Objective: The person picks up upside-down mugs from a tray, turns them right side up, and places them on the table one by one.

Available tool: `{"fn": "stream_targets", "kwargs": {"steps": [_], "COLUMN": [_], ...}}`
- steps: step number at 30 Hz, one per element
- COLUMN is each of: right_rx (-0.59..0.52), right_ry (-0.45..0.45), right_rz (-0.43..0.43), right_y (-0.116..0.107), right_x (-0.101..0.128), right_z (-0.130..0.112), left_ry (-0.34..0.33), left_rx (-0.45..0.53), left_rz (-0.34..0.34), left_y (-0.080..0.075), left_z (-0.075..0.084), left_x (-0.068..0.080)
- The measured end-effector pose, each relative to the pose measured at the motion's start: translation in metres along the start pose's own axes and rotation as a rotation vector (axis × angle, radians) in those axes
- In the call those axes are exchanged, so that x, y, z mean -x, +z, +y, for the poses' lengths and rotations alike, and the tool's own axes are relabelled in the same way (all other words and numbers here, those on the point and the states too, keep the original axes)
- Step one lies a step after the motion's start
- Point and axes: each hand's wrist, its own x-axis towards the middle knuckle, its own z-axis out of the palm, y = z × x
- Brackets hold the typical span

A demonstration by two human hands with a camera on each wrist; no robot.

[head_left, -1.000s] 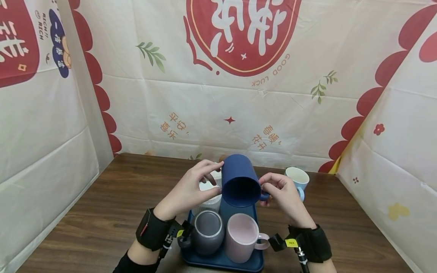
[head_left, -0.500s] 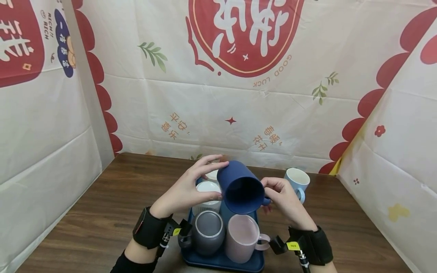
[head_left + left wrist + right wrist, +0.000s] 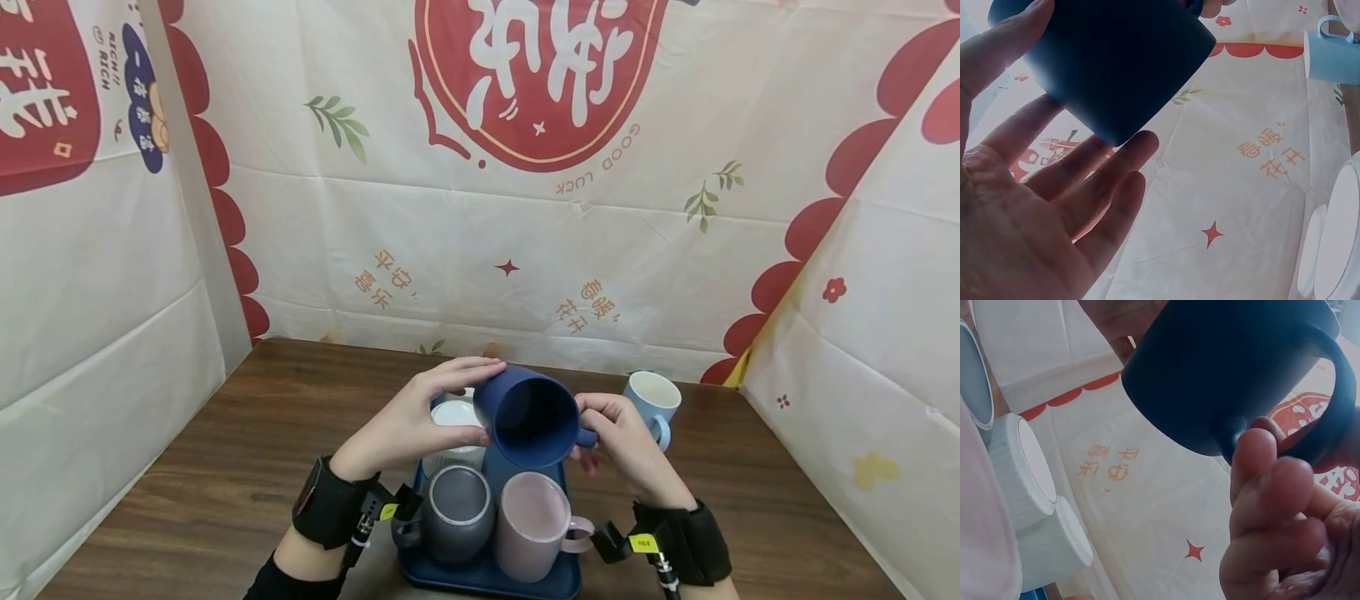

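Observation:
A dark blue mug (image 3: 528, 417) is held in the air above the tray (image 3: 561, 582), tipped so its opening faces the head camera. My right hand (image 3: 622, 437) pinches the mug's handle (image 3: 1335, 406) between thumb and curled fingers. At the mug's base end, my left hand (image 3: 416, 421) holds it with the thumb on one side and the fingers on the other. The left wrist view has fingertips (image 3: 1144, 140) by the mug's lower edge. Below, a grey mug (image 3: 457, 517) and a pink mug (image 3: 528, 529) stand upright on the blue tray.
White cups (image 3: 456, 417) stand at the tray's back left, partly hidden behind the left hand. A light blue mug (image 3: 652, 400) stands on the wooden table (image 3: 225, 467) to the right, just beyond the right hand. Printed cloth (image 3: 480, 217) walls off the back and sides.
The blue mug has come down slightly and tipped further, its opening turning more towards the head camera. My left fingers have moved further onto its base end. The mugs on the tray stay put.

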Motion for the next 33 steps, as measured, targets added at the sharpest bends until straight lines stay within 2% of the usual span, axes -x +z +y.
{"fn": "stream_targets", "kwargs": {"steps": [16, 25, 33], "right_rx": [-0.030, -0.107, -0.002], "right_ry": [0.047, -0.049, -0.110], "right_rz": [-0.051, -0.120, -0.120], "right_y": [0.0017, 0.0016, 0.0003], "right_x": [-0.0017, -0.0007, 0.0006], "right_z": [-0.0042, -0.0091, -0.0083], "left_ry": [-0.017, -0.062, -0.154], "left_rx": [0.001, -0.029, 0.015], "left_rz": [-0.004, 0.028, 0.030], "left_y": [-0.0007, -0.0021, -0.0034], "left_z": [-0.0003, 0.0013, 0.0001], "left_x": [-0.0013, -0.0016, 0.0009]}}
